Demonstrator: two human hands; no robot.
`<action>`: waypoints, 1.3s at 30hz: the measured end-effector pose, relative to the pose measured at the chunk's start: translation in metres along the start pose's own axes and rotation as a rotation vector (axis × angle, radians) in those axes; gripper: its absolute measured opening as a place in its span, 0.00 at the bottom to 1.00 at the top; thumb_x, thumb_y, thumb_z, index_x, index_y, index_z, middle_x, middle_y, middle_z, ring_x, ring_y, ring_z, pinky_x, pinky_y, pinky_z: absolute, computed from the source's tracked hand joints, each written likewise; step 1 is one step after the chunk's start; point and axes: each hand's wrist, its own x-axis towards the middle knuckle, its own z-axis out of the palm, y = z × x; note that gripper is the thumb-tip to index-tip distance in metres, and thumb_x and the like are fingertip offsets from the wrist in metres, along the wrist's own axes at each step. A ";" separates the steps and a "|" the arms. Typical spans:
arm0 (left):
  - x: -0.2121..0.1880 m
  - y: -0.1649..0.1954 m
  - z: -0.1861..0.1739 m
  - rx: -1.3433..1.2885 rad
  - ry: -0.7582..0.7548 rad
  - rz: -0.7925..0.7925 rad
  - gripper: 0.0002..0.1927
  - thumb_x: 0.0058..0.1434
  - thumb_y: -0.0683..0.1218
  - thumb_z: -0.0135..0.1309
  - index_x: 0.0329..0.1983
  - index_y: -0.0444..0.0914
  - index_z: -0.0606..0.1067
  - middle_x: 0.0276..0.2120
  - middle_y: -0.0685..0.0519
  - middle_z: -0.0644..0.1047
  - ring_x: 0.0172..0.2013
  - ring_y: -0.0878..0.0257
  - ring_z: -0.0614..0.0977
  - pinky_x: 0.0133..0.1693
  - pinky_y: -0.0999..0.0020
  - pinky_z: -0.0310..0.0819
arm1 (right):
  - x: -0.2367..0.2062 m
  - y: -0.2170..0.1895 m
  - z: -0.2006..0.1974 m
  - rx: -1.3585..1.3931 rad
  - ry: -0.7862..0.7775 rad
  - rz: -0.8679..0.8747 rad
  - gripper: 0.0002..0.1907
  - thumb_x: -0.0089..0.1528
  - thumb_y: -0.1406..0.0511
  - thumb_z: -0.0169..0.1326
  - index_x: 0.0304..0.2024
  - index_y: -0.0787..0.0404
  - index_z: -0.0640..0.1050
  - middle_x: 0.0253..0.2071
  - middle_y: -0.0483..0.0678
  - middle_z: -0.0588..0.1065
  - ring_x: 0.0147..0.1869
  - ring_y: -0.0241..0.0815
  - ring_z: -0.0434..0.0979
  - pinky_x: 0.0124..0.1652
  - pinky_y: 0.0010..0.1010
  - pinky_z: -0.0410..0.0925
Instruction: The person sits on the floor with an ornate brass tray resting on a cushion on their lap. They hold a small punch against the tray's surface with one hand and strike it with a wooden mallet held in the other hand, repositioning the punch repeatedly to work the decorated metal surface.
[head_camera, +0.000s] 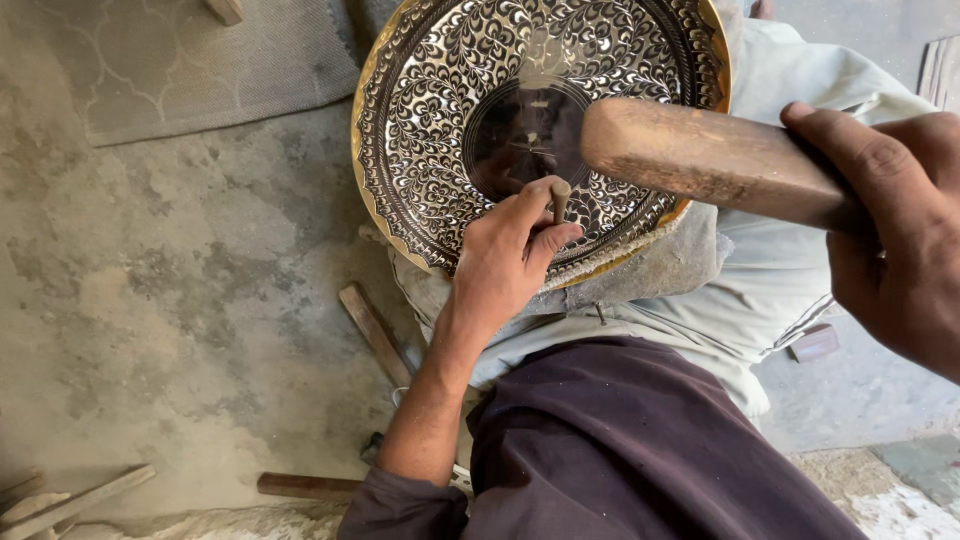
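A large round brass plate (420, 120) with a dense black-and-silver leaf pattern and a gold rim rests on my lap over a grey cloth. My left hand (505, 260) pinches a thin metal chisel (560, 198) upright on the plate's lower rim area. My right hand (900, 230) grips a thick wooden mallet (700, 160), raised close to the camera above the plate, its blunt end pointing left over the chisel.
I sit on a concrete floor (170, 300). A grey patterned mat (200, 60) lies at the upper left. Wooden sticks (375, 335) and tool handles (305, 487) lie beside my left leg, more sticks (70, 500) at the bottom left corner.
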 end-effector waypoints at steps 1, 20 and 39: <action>0.000 -0.002 0.001 0.032 -0.001 0.011 0.19 0.68 0.49 0.60 0.59 0.40 0.72 0.36 0.52 0.80 0.36 0.63 0.86 0.35 0.68 0.81 | 0.001 0.002 0.002 0.000 0.017 -0.021 0.37 0.55 0.83 0.56 0.68 0.66 0.70 0.47 0.66 0.73 0.41 0.54 0.75 0.39 0.41 0.72; 0.011 -0.004 -0.001 0.143 -0.160 0.017 0.23 0.66 0.47 0.62 0.62 0.41 0.71 0.32 0.49 0.77 0.31 0.55 0.82 0.32 0.60 0.77 | -0.005 0.029 0.035 0.193 -0.199 0.306 0.41 0.60 0.71 0.61 0.73 0.69 0.59 0.42 0.64 0.76 0.40 0.56 0.80 0.39 0.42 0.74; 0.016 0.003 -0.004 0.179 -0.161 0.074 0.20 0.67 0.46 0.62 0.59 0.40 0.71 0.35 0.47 0.77 0.35 0.48 0.82 0.35 0.56 0.76 | -0.016 0.033 0.048 -0.165 -0.248 0.193 0.36 0.62 0.70 0.57 0.73 0.51 0.65 0.46 0.57 0.80 0.38 0.49 0.80 0.42 0.42 0.76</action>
